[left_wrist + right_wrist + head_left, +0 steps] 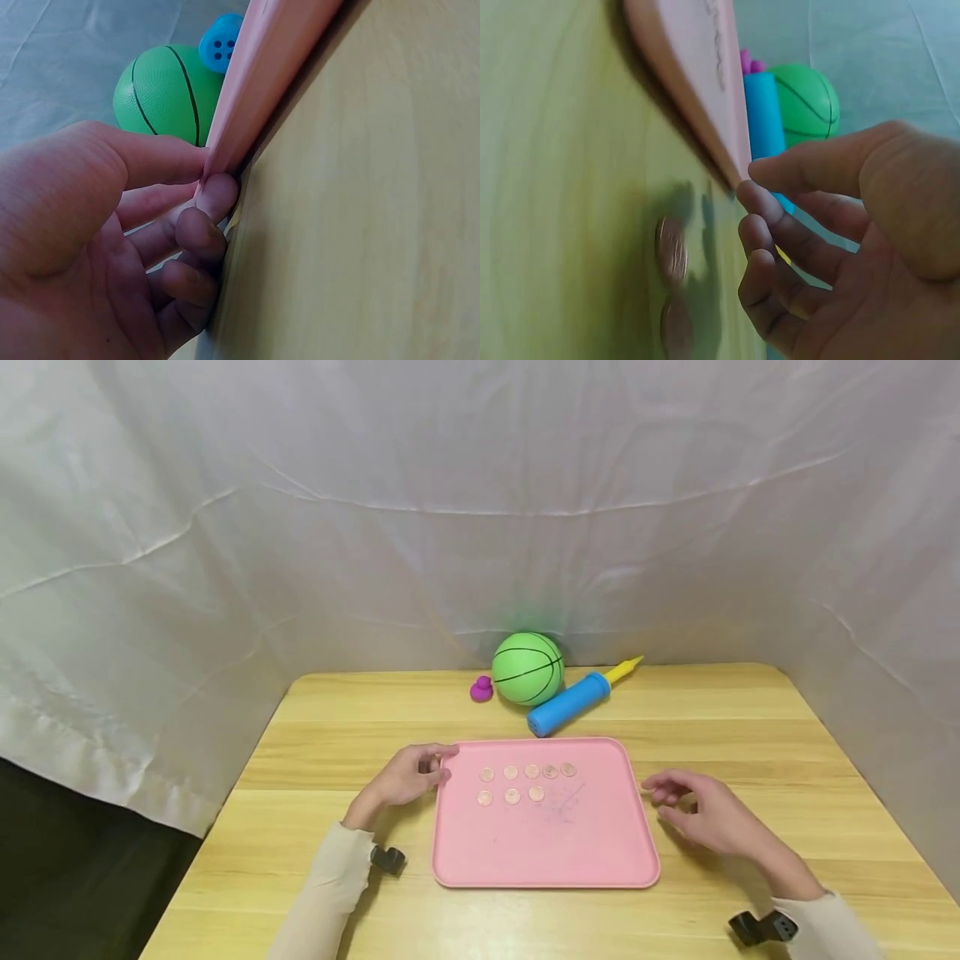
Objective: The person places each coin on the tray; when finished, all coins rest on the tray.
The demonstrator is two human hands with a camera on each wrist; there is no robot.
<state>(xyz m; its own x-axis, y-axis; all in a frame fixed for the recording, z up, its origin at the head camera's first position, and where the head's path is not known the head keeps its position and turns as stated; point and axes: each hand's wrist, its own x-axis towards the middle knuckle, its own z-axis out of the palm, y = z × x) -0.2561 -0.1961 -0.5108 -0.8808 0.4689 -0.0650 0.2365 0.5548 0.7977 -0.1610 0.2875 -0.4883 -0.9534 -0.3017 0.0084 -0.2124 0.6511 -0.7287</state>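
A pink tray (pixel 547 856) lies on the wooden table with several copper-coloured coins (pixel 512 796) in two rows on it. At its left rim, my left hand (pixel 405 774) pinches the edge, thumb above and a fingertip below in the left wrist view. Beyond the right rim hovers my right hand (pixel 708 814), its fingers loosely bent and close to the edge; a small gap shows at the thumb in the head view. Two more coins (pixel 672 251) are on the table beside this hand in the right wrist view. I see nothing held in the right hand.
Behind the tray stand a green ball (pixel 528 668) with black lines, a blue hand pump (pixel 570 703) with a yellow nozzle, and a small purple rubber duck (pixel 482 688). A pale curtain (pixel 480 568) hangs along the table's back and sides.
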